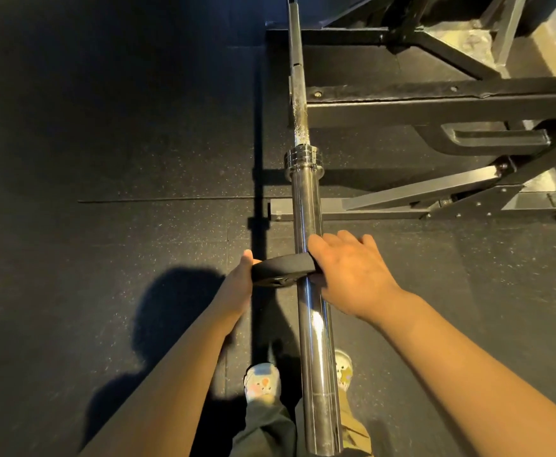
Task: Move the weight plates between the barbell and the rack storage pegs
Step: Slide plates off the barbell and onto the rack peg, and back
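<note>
A chrome barbell runs from the top of the head view down to the bottom centre, its thick sleeve pointing toward me. A small black weight plate sits on the sleeve about halfway along, seen edge-on. My left hand grips the plate's left rim with the thumb up on the edge. My right hand curls over the plate's right side, the thumb lying on the plate's top next to the sleeve. The right half of the plate is hidden under that hand. No storage pegs show.
The black steel rack frame with its beams and braces fills the upper right. A low base bar crosses under the sleeve. Dark speckled rubber flooring spreads left. My two shoes stand below the sleeve end.
</note>
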The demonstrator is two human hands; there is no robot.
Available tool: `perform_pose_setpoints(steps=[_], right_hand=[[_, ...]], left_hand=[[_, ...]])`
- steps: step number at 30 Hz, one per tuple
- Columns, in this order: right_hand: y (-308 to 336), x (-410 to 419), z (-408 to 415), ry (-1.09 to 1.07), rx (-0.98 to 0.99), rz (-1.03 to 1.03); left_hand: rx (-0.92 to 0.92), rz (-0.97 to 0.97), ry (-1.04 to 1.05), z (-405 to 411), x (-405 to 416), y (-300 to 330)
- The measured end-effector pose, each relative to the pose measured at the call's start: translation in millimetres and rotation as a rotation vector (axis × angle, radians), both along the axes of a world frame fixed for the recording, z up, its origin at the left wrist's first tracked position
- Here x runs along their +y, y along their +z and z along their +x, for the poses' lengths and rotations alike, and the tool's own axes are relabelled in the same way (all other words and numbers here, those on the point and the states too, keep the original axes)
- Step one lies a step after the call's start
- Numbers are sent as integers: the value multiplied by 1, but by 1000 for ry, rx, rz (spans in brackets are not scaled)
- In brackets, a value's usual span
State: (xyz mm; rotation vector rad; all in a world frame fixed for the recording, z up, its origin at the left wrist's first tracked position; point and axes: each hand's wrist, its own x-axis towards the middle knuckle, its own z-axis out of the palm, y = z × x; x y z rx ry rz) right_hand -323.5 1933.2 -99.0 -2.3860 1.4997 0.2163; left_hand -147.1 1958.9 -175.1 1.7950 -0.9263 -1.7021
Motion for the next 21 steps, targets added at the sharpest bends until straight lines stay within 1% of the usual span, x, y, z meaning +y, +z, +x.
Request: perform_pose_setpoints(steps=[2, 3, 4, 6, 8, 10, 11, 14, 16, 18, 20, 21], right_hand=[[-4, -3, -14, -108, -213, 74], [-7, -5, -25, -203, -320, 120], [-10, -6, -36, -294, -378, 170], [-22, -1, -50, -433, -383, 307], [-33, 8, -57, -538, -417, 408], [-35, 9, -57, -558, -400, 363], [-31, 8, -55, -510, -345, 316], [-21, 11, -41, -316, -134, 154], [-16, 18, -30, -236, -11, 38], [-16, 24, -24, -229, 54, -22], [-13, 27, -20, -222, 126, -40], [-12, 30, -19, -217, 163, -69]], left_hand=[[-77, -109, -51, 2, 3, 2], [-143, -225, -57, 0, 3, 6], [-199, -365, -72, -5, 2, 11], [-278, -585, -136, -15, 5, 17], [-368, -683, -109, -29, 9, 15], [-392, -684, -32, -35, 15, 7], [-357, -646, 11, -34, 18, 1], [-130, -476, 89, -26, 29, -8], [-27, -413, 77, -19, 37, -7], [-24, -360, 31, -14, 39, -4], [-79, -312, 5, -11, 32, 1], [-138, -339, 1, -11, 28, 5]])
